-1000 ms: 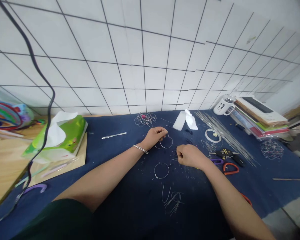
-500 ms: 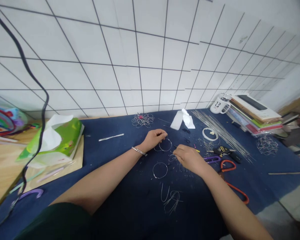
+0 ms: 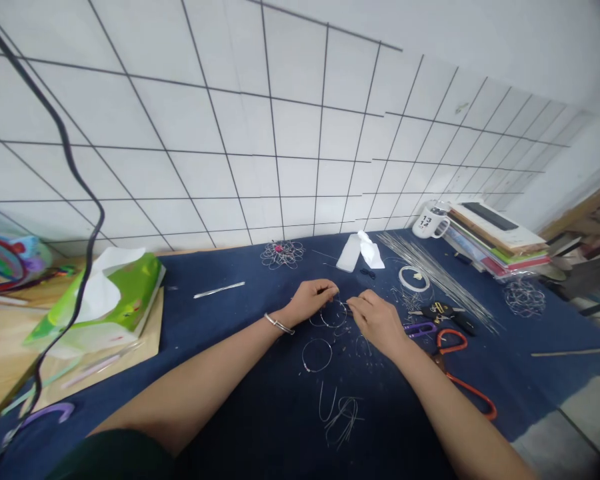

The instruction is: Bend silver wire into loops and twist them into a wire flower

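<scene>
My left hand point(image 3: 310, 301) pinches joined thin wire rings point(image 3: 334, 327) between thumb and fingertips, just above the dark blue cloth. Close beside it, my right hand point(image 3: 377, 323) has its fingers closed on a thin, short piece that points toward the rings; it is too small to name. A separate wire ring point(image 3: 306, 367) with small light beads lies on the cloth in front of my left hand. Nearer to me rest several loose bent wires point(image 3: 347, 413). Small wire scraps are scattered under my right hand.
Orange-handled scissors point(image 3: 473, 393), purple snips point(image 3: 420, 330) and black-handled pliers point(image 3: 443, 310) lie right, near a white wire coil point(image 3: 414, 279) and straight wires point(image 3: 440, 280). Behind are a wire flower point(image 3: 283, 253), a mug point(image 3: 427, 223) and books point(image 3: 500, 237). Tissues point(image 3: 115, 293) sit left.
My right hand has moved left and closer to the rings, its thin piece now almost at them. My left hand keeps its pinch. The whole view has tilted slightly up.
</scene>
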The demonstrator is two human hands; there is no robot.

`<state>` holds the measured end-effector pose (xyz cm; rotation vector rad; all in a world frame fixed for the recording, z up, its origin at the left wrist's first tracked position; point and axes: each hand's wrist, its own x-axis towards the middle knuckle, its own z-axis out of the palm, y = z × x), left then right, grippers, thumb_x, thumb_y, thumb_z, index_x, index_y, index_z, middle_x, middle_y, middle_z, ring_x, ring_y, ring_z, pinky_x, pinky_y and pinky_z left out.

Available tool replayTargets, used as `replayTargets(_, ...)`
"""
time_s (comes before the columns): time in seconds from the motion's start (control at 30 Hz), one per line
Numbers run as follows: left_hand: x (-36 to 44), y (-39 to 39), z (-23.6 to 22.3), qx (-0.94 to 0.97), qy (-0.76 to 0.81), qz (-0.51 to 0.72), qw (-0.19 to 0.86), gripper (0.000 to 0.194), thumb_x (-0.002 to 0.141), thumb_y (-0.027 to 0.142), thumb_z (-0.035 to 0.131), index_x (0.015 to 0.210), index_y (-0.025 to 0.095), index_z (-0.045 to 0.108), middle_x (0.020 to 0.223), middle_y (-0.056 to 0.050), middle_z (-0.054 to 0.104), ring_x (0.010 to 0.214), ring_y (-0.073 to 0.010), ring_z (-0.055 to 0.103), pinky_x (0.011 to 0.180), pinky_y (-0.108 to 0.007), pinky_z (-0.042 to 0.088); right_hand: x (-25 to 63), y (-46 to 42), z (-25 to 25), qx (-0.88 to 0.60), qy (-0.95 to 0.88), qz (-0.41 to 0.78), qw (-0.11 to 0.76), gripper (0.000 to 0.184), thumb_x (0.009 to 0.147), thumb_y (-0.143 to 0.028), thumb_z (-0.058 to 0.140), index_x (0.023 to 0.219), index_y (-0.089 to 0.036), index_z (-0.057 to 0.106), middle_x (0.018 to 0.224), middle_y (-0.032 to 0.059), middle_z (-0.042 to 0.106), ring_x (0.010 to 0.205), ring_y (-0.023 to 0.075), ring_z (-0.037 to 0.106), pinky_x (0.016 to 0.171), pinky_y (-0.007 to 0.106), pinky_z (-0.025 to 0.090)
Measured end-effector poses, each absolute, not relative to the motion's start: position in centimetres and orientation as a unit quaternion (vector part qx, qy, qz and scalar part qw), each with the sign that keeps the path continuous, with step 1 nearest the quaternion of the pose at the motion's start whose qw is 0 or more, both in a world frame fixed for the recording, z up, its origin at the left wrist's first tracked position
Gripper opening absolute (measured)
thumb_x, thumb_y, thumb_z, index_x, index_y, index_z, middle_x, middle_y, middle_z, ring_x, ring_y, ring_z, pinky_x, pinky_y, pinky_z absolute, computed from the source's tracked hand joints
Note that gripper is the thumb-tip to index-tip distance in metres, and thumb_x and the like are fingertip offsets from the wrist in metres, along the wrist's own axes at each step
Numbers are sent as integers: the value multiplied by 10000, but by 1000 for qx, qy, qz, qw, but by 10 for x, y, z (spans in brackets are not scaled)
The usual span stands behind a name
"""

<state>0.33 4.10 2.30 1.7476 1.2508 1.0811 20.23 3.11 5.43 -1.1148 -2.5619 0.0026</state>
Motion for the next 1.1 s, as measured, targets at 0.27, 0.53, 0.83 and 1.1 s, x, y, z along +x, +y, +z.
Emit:
replayTargets(0.27, 15, 29, 31, 741, 473, 361, 311, 294, 852, 322, 394, 763, 148, 613, 665, 2, 570, 621, -100, 495, 599, -199, 381, 210, 32, 64, -437, -886, -30, 155, 263, 886, -206, 340, 1026, -230, 561, 903, 50, 511, 757, 128, 479, 644, 218, 347)
replayTargets(0.53, 18, 26, 32, 737, 495, 350, 299, 329, 863, 364, 371, 765, 148, 599, 658, 2, 546, 617, -102, 481, 573, -194, 371, 211, 28, 72, -427, -896, -62, 101, 237, 875, -192, 357, 1001, -248, 550, 889, 46, 486, 755, 140, 447, 541, 232, 250)
replayTargets(0.83, 23, 23, 35, 732, 487, 363, 310, 321, 864, 353, 372, 778, 144, 600, 678, -6, 542, 635, -105, 483, 584, -194, 378, 213, 25, 78, -409, -909, -50, 61, 204, 875, -181, 356, 962, -230, 534, 890, 43, 497, 725, 134, 447, 521, 245, 213)
replayTargets(1.1, 20, 26, 26, 705, 484, 369, 363, 343, 857, 392, 378, 778, 136, 594, 670, 1, 548, 558, -88, 468, 543, -199, 372, 214, 27, 78, -429, -901, -38, 56, 208, 891, -211, 328, 935, -217, 531, 858, 40, 511, 698, 129, 466, 530, 253, 221)
